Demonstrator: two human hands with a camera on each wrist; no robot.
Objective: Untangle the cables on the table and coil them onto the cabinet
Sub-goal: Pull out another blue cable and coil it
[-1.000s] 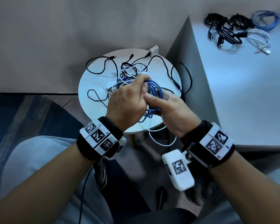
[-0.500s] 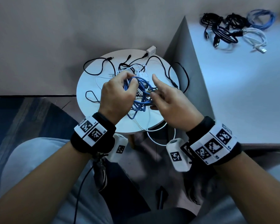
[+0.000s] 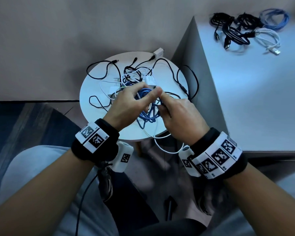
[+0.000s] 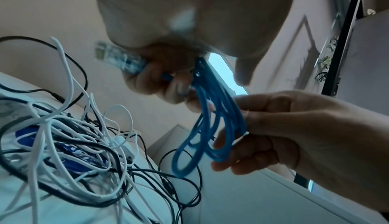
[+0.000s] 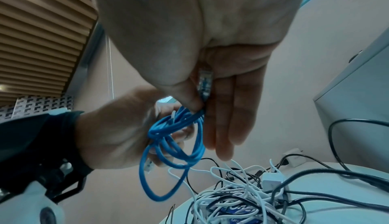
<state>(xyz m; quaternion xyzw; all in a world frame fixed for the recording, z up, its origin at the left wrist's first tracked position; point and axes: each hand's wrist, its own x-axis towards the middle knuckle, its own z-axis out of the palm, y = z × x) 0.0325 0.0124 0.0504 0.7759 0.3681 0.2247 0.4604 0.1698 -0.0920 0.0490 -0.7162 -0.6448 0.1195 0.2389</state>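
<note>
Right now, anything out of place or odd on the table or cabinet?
Yes. A white cable droops off the round table's near edge, hanging below the top, and a black cable loops past the edge by the cabinet. Either could snag. The blue cable is lifted clear in both hands; nothing looks damaged.

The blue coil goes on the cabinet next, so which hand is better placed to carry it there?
Probably the right hand: it is nearer the cabinet and already pinches the blue cable near its plug. The left hand, gripping the loops, would have to reach across.
</note>
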